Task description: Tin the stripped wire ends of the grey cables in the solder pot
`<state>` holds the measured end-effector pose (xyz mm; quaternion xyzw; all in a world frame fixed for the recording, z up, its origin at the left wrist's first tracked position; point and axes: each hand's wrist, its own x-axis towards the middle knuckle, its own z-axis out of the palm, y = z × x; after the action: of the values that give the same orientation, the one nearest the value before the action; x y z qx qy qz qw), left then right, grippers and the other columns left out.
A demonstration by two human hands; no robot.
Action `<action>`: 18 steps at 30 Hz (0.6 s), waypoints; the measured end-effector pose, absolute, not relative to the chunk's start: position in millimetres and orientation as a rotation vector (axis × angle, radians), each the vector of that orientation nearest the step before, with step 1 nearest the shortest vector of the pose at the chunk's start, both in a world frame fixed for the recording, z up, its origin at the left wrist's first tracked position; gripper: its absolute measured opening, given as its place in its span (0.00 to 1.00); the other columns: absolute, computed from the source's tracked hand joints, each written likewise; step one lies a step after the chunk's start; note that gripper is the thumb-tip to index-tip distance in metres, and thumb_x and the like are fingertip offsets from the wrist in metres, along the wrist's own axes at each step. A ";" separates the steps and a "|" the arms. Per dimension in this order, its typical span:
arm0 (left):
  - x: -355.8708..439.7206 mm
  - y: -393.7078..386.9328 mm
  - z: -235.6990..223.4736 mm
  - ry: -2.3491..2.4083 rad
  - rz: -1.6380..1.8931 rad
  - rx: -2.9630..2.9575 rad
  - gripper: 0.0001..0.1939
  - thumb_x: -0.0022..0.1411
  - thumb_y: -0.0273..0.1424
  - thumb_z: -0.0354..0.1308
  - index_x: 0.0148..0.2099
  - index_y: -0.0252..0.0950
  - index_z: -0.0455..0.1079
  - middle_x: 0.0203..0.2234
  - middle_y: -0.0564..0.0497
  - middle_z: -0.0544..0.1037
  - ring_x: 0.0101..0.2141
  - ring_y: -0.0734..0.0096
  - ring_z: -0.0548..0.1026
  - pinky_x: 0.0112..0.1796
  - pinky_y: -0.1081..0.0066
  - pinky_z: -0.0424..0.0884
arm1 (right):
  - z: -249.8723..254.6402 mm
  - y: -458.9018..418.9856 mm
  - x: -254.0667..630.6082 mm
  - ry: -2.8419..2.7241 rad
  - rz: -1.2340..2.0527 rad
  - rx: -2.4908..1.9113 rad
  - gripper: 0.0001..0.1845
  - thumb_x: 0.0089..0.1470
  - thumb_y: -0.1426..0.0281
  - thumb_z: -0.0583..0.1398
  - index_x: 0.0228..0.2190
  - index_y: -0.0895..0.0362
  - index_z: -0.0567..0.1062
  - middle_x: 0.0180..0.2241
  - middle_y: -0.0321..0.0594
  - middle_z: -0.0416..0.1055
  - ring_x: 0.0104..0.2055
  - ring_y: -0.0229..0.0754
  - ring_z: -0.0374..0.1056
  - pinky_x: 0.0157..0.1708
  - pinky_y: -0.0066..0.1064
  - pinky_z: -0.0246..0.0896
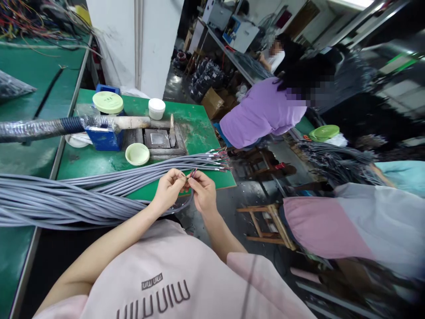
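Observation:
My right hand [203,191] is closed around the end of a grey cable [188,203], just past the front edge of the green table [199,133]. Thin red, dark and other coloured wires fan out above its thumb and fingers. My left hand [169,188] is pinched closed right beside it, fingertips at the wire ends; a thin dark wire seems to be between them, partly hidden. Behind both hands lies a row of grey cables [159,166] with stripped, coloured wire tips. A thicker bundle of grey cables [73,201] stretches to the left.
A metal tray with a square block [157,138] and a brush-like tool [172,132] stands behind the cables. Nearby are a pale green bowl [137,154], a white tub [156,109], a blue container [104,137] and a wrapped hose [43,128]. Co-workers and a wooden stool [270,226] are rightward.

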<state>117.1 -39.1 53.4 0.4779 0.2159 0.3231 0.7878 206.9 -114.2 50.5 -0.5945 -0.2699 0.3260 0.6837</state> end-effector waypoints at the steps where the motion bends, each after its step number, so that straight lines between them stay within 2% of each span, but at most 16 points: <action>1: 116.6 -38.8 54.0 0.468 0.696 1.029 0.09 0.51 0.32 0.60 0.26 0.36 0.63 0.16 0.58 0.68 0.19 0.78 0.68 0.24 0.76 0.64 | 50.7 -113.9 206.9 -0.605 0.730 -1.331 0.11 0.43 0.62 0.65 0.28 0.55 0.72 0.23 0.33 0.68 0.23 0.35 0.63 0.24 0.28 0.61; 8: 113.3 -38.3 56.5 0.456 0.706 0.996 0.14 0.49 0.37 0.66 0.28 0.35 0.66 0.18 0.56 0.72 0.21 0.77 0.70 0.26 0.75 0.68 | 47.3 -114.1 208.2 -0.598 0.738 -1.303 0.11 0.44 0.63 0.65 0.26 0.56 0.72 0.23 0.33 0.68 0.24 0.34 0.63 0.25 0.28 0.61; 14: 114.7 -36.5 44.9 0.423 0.637 0.886 0.15 0.48 0.38 0.68 0.30 0.33 0.68 0.20 0.55 0.73 0.21 0.78 0.70 0.26 0.76 0.69 | 46.6 -118.8 209.2 -0.740 0.704 -1.260 0.11 0.46 0.63 0.66 0.28 0.55 0.71 0.27 0.32 0.67 0.26 0.34 0.65 0.26 0.28 0.63; 18: 116.3 -38.1 43.1 0.416 0.592 0.780 0.16 0.45 0.37 0.70 0.29 0.33 0.68 0.18 0.56 0.72 0.20 0.80 0.69 0.25 0.78 0.67 | 48.9 -119.4 209.1 -0.781 0.719 -1.228 0.12 0.46 0.64 0.67 0.27 0.55 0.69 0.23 0.30 0.66 0.24 0.33 0.65 0.26 0.27 0.63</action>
<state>116.3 -38.1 43.1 0.3721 0.1986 0.2821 0.8617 209.1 -119.4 48.9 -0.5486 -0.3489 0.3215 0.6884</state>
